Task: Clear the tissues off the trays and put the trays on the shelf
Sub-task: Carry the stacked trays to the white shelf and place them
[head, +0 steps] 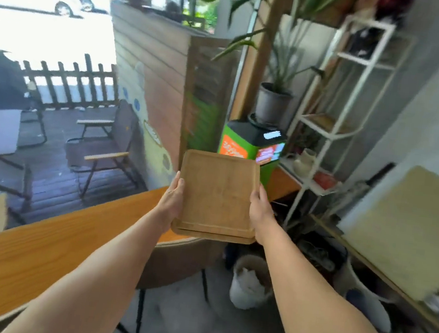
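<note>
A stack of brown wooden trays (217, 196) is held out in front of me, level, above the end of the orange counter (39, 252). My left hand (172, 199) grips the stack's left edge and my right hand (261, 210) grips its right edge. No tissue lies on the top tray. A white metal shelf (334, 130) stands ahead to the right, with a wooden board on its middle level and a vase and small pots on the lower one.
A white bin (250, 282) with crumpled tissues stands on the floor below the trays. A green and black kiosk (253, 145) with a potted plant (273, 101) on top stands beyond the trays. A large cream board (408, 229) leans at the right.
</note>
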Action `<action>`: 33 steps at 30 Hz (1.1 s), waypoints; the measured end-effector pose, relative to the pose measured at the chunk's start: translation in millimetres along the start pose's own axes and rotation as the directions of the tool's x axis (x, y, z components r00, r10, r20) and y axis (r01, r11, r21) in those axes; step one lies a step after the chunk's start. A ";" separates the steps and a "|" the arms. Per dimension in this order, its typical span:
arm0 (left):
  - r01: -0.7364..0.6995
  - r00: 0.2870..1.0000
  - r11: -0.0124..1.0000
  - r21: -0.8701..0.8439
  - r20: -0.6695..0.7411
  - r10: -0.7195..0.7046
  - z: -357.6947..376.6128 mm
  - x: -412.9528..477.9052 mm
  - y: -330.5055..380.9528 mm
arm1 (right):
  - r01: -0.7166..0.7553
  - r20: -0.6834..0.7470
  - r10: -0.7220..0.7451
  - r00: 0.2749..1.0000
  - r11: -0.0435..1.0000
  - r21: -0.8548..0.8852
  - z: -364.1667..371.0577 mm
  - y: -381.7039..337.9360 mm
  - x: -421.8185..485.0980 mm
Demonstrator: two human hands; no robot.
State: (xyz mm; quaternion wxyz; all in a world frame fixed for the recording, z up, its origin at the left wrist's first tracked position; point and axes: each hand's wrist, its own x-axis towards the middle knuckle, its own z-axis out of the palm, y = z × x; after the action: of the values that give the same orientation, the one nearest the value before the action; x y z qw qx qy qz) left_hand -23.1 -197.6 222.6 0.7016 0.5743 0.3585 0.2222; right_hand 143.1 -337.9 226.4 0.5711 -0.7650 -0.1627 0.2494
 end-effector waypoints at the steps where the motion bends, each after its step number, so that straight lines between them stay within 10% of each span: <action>1: 0.003 0.999 1.000 -0.011 0.055 -0.003 18.9 -5.8 1.2 | -0.020 -0.015 0.020 1.000 1.000 0.017 -23.7 0.6 -8.2; 16: 0.333 0.864 0.934 0.126 0.355 -0.356 226.4 -3.9 23.8 | -0.341 -0.143 0.404 0.904 0.880 0.331 -244.5 24.4 -42.8; 33: 0.332 0.815 0.890 0.312 0.380 -0.437 413.4 147.9 41.8 | -0.307 -0.342 0.466 0.816 0.851 0.427 -358.5 46.0 109.0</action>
State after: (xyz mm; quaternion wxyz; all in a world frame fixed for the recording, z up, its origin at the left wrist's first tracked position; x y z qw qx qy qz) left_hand 389.9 -347.7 260.7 0.7227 0.6021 0.3231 -0.1042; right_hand 434.6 -577.4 241.3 0.6560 -0.7029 0.1772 0.2103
